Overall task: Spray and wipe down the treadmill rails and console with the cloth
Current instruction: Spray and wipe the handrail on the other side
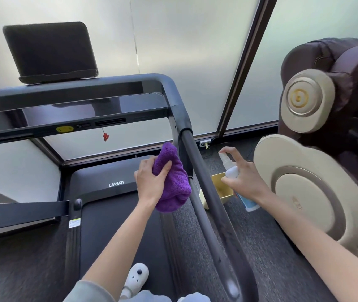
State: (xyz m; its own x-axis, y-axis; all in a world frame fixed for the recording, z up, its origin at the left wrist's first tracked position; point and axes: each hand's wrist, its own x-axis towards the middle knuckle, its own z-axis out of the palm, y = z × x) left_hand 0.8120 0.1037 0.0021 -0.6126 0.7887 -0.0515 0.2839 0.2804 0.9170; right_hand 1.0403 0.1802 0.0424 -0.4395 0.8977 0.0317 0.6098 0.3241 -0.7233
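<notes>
My left hand (149,179) grips a bunched purple cloth (172,182) just left of the treadmill's right rail (208,192), a dark bar running from the console down toward me. To the right of that rail my right hand (246,179) holds a white spray bottle (231,168), index finger on the nozzle, which points at the rail. The black console (71,110) spans the upper left, with a tablet stand (49,51) on top. Droplets show on the rail's lower stretch.
A brown and cream massage chair (317,149) stands close on the right. A yellow box (221,188) sits on the dark carpet beside the rail. Frosted glass walls stand behind. The treadmill belt (112,236) lies below, with my white shoe (136,277) on it.
</notes>
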